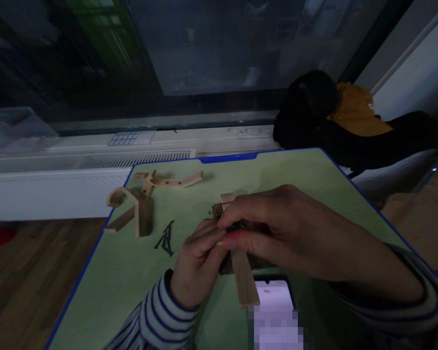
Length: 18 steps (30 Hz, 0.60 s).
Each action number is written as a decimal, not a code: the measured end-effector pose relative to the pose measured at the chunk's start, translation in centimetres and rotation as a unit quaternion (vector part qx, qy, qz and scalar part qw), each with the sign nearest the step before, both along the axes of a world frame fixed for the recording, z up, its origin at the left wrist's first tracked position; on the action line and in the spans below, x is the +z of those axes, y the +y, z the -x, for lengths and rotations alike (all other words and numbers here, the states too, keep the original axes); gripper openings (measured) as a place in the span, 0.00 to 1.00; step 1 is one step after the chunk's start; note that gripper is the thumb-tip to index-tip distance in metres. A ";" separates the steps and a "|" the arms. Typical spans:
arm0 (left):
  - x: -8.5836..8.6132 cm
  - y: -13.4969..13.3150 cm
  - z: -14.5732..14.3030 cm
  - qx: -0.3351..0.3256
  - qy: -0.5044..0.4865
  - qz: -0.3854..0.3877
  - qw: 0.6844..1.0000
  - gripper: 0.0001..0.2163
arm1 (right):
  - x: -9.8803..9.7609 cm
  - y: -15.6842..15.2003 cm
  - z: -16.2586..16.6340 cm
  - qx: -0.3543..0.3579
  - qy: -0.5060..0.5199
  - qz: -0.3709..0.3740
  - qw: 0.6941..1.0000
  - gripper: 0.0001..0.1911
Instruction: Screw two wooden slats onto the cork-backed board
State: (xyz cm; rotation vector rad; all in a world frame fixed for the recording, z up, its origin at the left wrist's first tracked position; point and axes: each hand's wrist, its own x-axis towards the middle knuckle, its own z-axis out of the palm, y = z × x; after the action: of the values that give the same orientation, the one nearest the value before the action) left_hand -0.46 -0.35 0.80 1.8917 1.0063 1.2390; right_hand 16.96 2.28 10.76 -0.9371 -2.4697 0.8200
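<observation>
Both my hands meet over the middle of a green table with a blue edge. My left hand is closed, its fingers pinching a small dark part against a pale wooden strip. My right hand lies over the same piece, fingers pressed together on the small brown wooden assembly that the strip runs through. What exactly sits under the fingers is hidden. Several black screws lie just left of my left hand.
A curved wooden bracket assembly stands at the table's far left corner. A lit phone lies at the near edge. A black and yellow garment is heaped beyond the right corner. A white radiator runs below the window.
</observation>
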 end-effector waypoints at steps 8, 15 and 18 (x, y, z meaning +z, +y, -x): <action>-1.2 0.1 1.9 0.005 0.044 -0.079 0.996 0.13 | -0.8 -0.8 -0.5 -0.003 0.016 -0.040 0.999 0.09; -2.4 -0.3 2.1 -0.082 0.119 -0.063 0.988 0.38 | -2.9 -2.8 -1.8 -0.053 0.062 -0.163 0.983 0.17; -3.1 -0.3 1.8 -0.085 0.124 -0.057 0.987 0.48 | -3.7 -3.8 -3.0 -0.066 0.008 -0.126 0.990 0.24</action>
State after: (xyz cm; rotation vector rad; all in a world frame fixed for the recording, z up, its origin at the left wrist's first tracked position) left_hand -2.22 -0.67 -2.28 2.2127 0.8904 0.9985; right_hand 19.96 -1.52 7.03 -0.9830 -2.3961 0.4577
